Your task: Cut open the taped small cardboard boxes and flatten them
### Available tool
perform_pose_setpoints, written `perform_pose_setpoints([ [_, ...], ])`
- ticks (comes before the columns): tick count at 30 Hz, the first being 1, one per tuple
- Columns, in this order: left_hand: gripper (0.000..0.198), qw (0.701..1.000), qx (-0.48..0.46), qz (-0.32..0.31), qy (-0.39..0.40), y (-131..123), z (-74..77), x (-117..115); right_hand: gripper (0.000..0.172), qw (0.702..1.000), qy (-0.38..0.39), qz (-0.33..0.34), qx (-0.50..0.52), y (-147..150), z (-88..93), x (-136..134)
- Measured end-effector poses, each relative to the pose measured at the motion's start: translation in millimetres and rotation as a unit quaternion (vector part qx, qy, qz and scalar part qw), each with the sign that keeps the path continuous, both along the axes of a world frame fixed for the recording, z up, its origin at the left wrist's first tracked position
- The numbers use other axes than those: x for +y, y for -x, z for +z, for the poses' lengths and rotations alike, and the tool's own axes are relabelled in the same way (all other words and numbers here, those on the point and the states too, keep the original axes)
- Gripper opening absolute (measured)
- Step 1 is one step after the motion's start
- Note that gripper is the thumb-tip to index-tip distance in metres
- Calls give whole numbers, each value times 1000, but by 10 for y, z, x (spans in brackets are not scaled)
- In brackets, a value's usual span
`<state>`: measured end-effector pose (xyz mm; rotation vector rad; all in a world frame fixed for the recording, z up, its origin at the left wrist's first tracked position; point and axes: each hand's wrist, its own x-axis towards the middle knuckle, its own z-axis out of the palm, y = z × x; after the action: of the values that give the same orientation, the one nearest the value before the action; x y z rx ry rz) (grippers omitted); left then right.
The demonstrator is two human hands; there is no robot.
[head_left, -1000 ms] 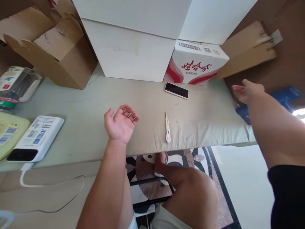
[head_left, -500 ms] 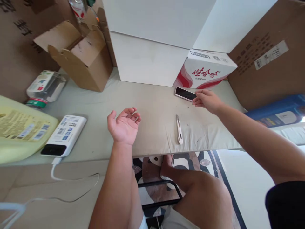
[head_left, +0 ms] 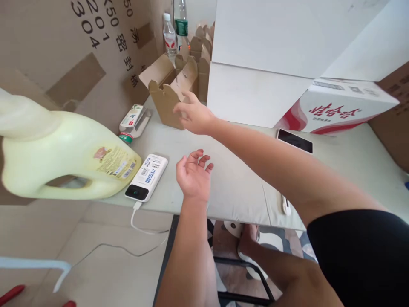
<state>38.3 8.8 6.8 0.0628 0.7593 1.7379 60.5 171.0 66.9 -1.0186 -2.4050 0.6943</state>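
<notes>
My right hand [head_left: 196, 114] reaches across to the small open cardboard box [head_left: 164, 108], its fingers apart in front of the box's side; whether they touch it I cannot tell. Palm up over the table, my left hand [head_left: 194, 177] has loosely curled fingers and holds nothing. A black-screened phone [head_left: 294, 141] lies beyond my right forearm, by the white and red carton. The white utility knife [head_left: 286, 206] is partly hidden under that forearm. To the left of my left hand lies a white power bank [head_left: 147, 178] with a cable plugged in.
A large pale yellow jug [head_left: 79, 149] lies on its side at the left, near a clear plastic jar [head_left: 136, 121]. Bottles [head_left: 169, 34] stand behind the cardboard box. White boxes [head_left: 255, 91] and a white and red carton [head_left: 338, 106] line the back.
My right hand has left the phone and swung left to the cardboard box. The phone stays on the table. The view has turned left; my left hand keeps its palm-up pose.
</notes>
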Motion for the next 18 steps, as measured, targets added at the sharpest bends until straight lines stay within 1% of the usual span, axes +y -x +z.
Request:
perform_pose_setpoints([
  [2,32,1000,0,3,0,55,12,-12,37,1000,15,7,6,214,17,65],
  [4,31,1000,-5,5,3,87,36,-23,38,1000,18,3,22,327,7,111],
  [6,31,1000,1,19,15,98,62,-33,40,999,14,-8,40,318,-27,108],
  [8,28,996,28,72,41,108,73,-44,40,998,16,-16,63,158,-67,18],
  [10,23,981,69,166,74,143,54,-58,37,994,34,-19,105,-173,-87,-195],
  [12,18,954,119,259,89,210,6,-73,29,982,61,-27,174,-653,-77,-540],
  [13,17,942,146,290,85,249,-26,-80,25,978,50,-39,197,-929,-67,-754],
  [14,17,934,173,305,75,284,-58,-85,23,976,26,-51,208,-1210,-62,-985],
  [15,18,930,197,304,63,309,-87,-87,25,972,10,-75,224,-1484,-69,-1224],
  [16,19,931,215,290,50,319,-111,-86,24,959,0,-107,262,-1736,-94,-1460],
  [18,24,946,230,229,21,284,-135,-74,27,909,-22,-160,385,-2132,-202,-1886],
])
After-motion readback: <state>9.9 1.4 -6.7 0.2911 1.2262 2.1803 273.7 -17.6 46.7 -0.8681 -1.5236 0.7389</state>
